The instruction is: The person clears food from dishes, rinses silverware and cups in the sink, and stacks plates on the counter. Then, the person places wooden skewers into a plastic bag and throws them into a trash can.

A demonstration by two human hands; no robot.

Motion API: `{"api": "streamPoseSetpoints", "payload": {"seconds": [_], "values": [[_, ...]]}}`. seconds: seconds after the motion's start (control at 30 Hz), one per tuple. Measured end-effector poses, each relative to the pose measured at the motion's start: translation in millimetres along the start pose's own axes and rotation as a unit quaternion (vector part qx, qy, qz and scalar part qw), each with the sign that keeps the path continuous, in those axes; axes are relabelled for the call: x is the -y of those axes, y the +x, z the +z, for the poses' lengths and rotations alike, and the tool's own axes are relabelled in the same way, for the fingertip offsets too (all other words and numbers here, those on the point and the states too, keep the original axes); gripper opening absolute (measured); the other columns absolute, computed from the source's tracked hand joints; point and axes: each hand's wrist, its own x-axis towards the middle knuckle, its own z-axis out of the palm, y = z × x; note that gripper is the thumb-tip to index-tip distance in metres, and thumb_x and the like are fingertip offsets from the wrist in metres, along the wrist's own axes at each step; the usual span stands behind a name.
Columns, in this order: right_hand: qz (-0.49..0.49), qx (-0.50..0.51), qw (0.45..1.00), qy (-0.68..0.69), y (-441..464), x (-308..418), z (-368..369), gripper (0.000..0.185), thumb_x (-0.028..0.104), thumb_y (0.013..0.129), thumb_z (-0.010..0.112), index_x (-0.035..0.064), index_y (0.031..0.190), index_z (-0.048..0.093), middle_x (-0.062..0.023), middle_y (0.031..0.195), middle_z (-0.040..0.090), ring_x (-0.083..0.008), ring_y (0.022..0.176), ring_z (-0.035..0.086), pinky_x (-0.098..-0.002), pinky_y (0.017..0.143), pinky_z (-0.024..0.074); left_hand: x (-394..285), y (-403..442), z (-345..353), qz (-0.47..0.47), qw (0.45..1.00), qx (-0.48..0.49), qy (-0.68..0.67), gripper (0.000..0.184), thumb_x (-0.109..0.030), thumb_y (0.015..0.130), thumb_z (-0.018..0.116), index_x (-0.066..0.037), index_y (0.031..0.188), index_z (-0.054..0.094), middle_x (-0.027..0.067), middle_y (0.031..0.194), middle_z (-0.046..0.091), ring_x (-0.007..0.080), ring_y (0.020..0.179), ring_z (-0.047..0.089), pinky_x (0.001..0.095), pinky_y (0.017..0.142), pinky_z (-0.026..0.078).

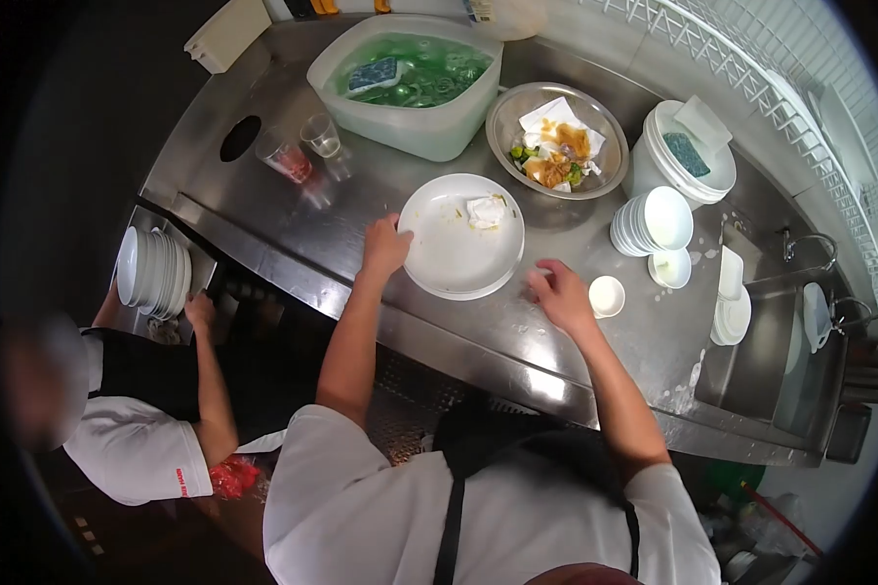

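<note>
A round white plate (454, 255) lies on the steel counter, with a crumpled napkin (486, 212) and a few food scraps on it. A second rim shows under its near edge, so it may be stacked. My left hand (386, 246) grips the plate's left edge, thumb on the rim. My right hand (562, 294) hovers just off the plate's lower right side, fingers loosely bent and apart, holding nothing I can see. Right beside that hand stands a small white bowl (607, 296).
Around the counter (351, 219) stand a tub of green soapy water (463, 132), a metal bowl of scraps (496, 127), plastic cups (285, 158), stacked white bowls (668, 219), a white bucket (644, 175) and a sink (741, 366). At left, a co-worker (146, 444) handles stacked plates (156, 273).
</note>
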Motion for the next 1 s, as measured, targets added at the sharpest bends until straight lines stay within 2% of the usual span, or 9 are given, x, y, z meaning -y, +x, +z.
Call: {"api": "streamPoseSetpoints", "payload": {"seconds": [0.23,0.33,0.43,0.57,0.63,0.67,0.73,0.83,1.0], "values": [[-0.008,-0.105,0.991,-0.086,64.6,-16.3,61.8,0.03,0.013,0.087,0.056,-0.0046,0.11,0.049,-0.0184,0.077,0.068,-0.0277,0.066,0.069,-0.0381,0.062,0.0533,4.5,-6.4,-5.9,-0.013,0.998,-0.003,-0.063,0.025,-0.008,0.076,0.062,0.002,0.099,0.066,0.0184,0.083,0.069,0.032,0.083,0.069,0.0374,0.076,0.052],[-0.002,-0.093,0.993,-0.075,47.8,8.7,40.8,0.038,0.009,0.082,0.052,-0.0033,0.118,0.048,-0.0261,0.086,0.067,-0.0442,0.082,0.065,-0.0493,0.077,0.0506,-6.5,-30.0,-13.9,-0.089,0.967,0.018,-0.238,0.041,-0.003,0.078,0.058,-0.002,0.119,0.056,0.0156,0.101,0.066,0.0278,0.094,0.066,0.038,0.08,0.052],[-0.052,-0.11,0.99,-0.07,49.2,22.6,15.3,0.035,0.009,0.084,0.053,-0.0018,0.117,0.049,-0.0256,0.085,0.067,-0.0441,0.081,0.065,-0.0497,0.076,0.0505,-59.1,-62.1,-33.5,-0.219,0.786,0.085,-0.572,0.06,0.001,0.08,0.053,-0.006,0.136,0.036,0.0149,0.124,0.053,0.0271,0.111,0.057,0.0423,0.088,0.051],[-0.162,-0.139,0.961,-0.175,45.8,79.8,-22.6,0.045,0.012,0.091,0.053,0.0001,0.132,0.041,-0.0297,0.118,0.056,-0.0425,0.113,0.053,-0.0455,0.099,0.0403,-89.2,-65.2,-16.5,-0.123,0.736,0.085,-0.66,0.059,-0.005,0.088,0.054,-0.006,0.14,0.027,0.0172,0.132,0.045,0.0286,0.12,0.05,0.0444,0.096,0.047],[-0.374,-0.222,0.849,-0.3,43.8,97.3,-19.7,0.053,0.016,0.094,0.052,0.0009,0.142,0.034,-0.0302,0.138,0.042,-0.04,0.132,0.04,-0.0417,0.111,0.0297,-112.0,-49.7,-18.3,-0.105,0.735,0.058,-0.667,0.054,-0.014,0.093,0.054,-0.005,0.14,0.028,0.0176,0.131,0.046,0.0275,0.119,0.05,0.0427,0.096,0.046],[-0.335,0.018,0.934,-0.125,44.4,101.9,-20.0,0.063,0.028,0.099,0.047,0.0014,0.149,0.019,-0.0244,0.155,0.016,-0.0355,0.145,0.014,-0.0387,0.118,0.0115,-124.0,-41.5,-18.9,-0.095,0.734,0.045,-0.671,0.052,-0.018,0.095,0.054,-0.004,0.139,0.028,0.0179,0.131,0.046,0.0269,0.119,0.05,0.0419,0.096,0.046],[-0.342,0.218,0.914,-0.006,63.2,109.5,-7.1,0.07,0.048,0.102,0.021,-0.0034,0.149,0.015,-0.0228,0.157,0.011,-0.0356,0.146,0.011,-0.0414,0.118,0.01,-141.4,-28.5,-11.7,-0.051,0.789,0.014,-0.613,0.046,-0.03,0.1,0.048,-0.001,0.134,0.037,0.0161,0.127,0.051,0.0236,0.115,0.052,0.0371,0.096,0.044],[-0.326,0.149,0.931,-0.067,122.9,105.1,14.4,0.072,0.052,0.101,0.02,-0.0002,0.151,0.011,-0.0211,0.158,0.007,-0.033,0.147,0.005,-0.038,0.119,0.0082,-155.2,-8.4,-0.9,0.043,0.878,-0.022,-0.476,0.044,-0.034,0.102,0.044,0.0,0.13,0.044,0.0138,0.124,0.055,0.0227,0.112,0.054,0.0341,0.096,0.041],[-0.281,0.049,0.9,-0.329,177.8,66.9,-9.9,0.069,0.046,0.101,0.021,-0.0009,0.15,0.008,-0.0241,0.157,0.004,-0.0337,0.147,0.002,-0.038,0.119,0.0081,-149.2,9.1,2.2,-0.003,0.88,-0.046,-0.473,0.049,-0.037,0.101,0.046,0.0,0.132,0.041,0.0164,0.122,0.056,0.0231,0.111,0.054,0.0336,0.094,0.042]]}}
